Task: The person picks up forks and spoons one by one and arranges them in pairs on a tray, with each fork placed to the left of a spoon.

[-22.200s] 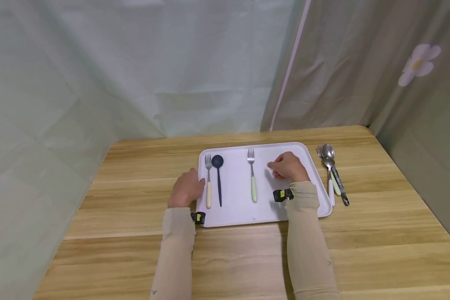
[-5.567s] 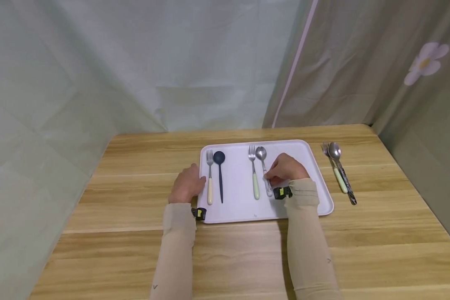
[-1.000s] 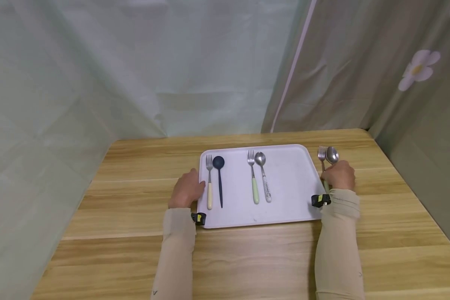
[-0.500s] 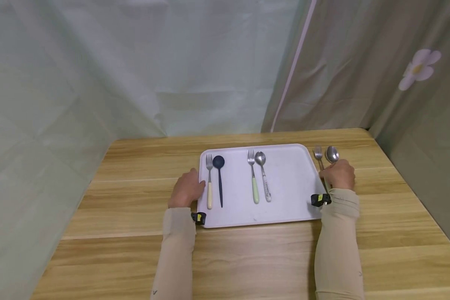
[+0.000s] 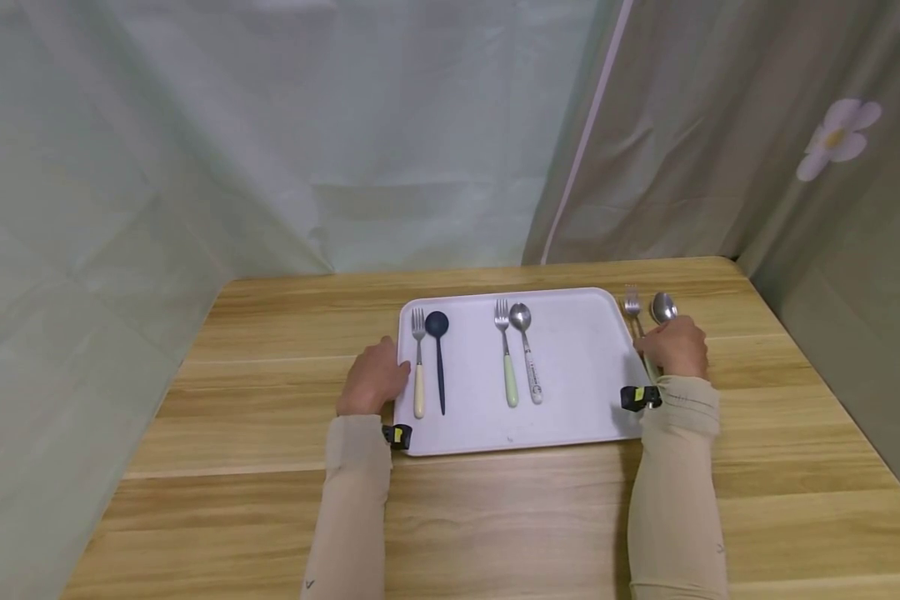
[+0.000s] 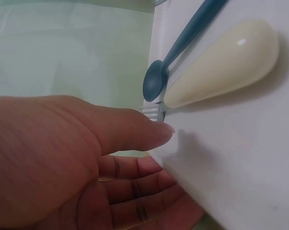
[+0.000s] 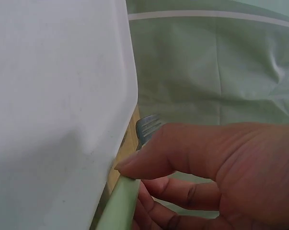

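Observation:
My right hand [image 5: 675,346] is just off the tray's right side, pinching a fork [image 5: 633,302] between thumb and fingers. The right wrist view shows its pale green handle [image 7: 119,205] under the thumb, with the tines beyond. Close by lies a metal spoon [image 5: 663,307], its handle hidden by the hand. My left hand [image 5: 375,377] holds the left edge of the white tray [image 5: 472,421], thumb over the rim and fingers outside it. Beside that thumb are a cream-handled fork [image 5: 418,367] and a dark blue spoon [image 5: 438,350], both on the tray.
Near the tray's middle lie a green-handled fork [image 5: 507,354] and a metal spoon [image 5: 527,350] with a patterned handle, side by side. The wooden table [image 5: 270,433] extends around the tray. Curtains [image 5: 420,150] hang behind it.
Over the last second, the fork in my right hand has shifted left, away from the spoon beside it. Earlier, the patterned-handle spoon was placed on the tray. The left hand stays put.

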A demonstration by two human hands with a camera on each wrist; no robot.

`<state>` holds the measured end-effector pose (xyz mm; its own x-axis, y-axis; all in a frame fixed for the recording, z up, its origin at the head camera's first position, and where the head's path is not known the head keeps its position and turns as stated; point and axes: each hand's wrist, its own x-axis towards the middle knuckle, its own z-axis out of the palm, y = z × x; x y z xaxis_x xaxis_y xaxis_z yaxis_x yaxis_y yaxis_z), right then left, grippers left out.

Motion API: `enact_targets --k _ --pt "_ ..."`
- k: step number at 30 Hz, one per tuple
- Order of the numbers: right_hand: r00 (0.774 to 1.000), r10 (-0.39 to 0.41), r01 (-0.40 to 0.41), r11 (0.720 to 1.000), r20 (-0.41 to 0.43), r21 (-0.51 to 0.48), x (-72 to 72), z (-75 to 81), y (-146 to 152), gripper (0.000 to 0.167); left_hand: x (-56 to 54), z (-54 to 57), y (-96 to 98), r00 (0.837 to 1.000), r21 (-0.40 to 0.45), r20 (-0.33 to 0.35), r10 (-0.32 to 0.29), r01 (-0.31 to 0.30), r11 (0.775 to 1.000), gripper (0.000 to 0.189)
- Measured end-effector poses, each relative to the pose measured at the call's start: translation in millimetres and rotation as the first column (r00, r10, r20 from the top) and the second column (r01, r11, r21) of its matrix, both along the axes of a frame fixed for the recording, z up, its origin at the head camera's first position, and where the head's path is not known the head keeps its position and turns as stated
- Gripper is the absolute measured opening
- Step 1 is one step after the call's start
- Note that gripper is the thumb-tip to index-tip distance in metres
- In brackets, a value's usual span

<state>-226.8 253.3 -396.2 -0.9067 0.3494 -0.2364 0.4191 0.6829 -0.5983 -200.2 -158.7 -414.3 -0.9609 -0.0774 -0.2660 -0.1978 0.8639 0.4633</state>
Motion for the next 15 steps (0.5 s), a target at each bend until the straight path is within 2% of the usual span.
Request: enact_targets --k 4,15 --pt "1.000 0.015 -0.015 1.000 0.001 -0.012 -1.5 1.0 -4 0.027 -0.3 0.4 0.6 1.000 -0.005 0.001 0.000 0.000 1.000 0.042" --pt "0.996 0.032 -0.028 0.999 0.084 -0.042 -3.3 3.9 -13 0.033 -1.0 0.0 0.1 1.000 -0.006 0.007 0.002 -0.002 1.000 0.042"
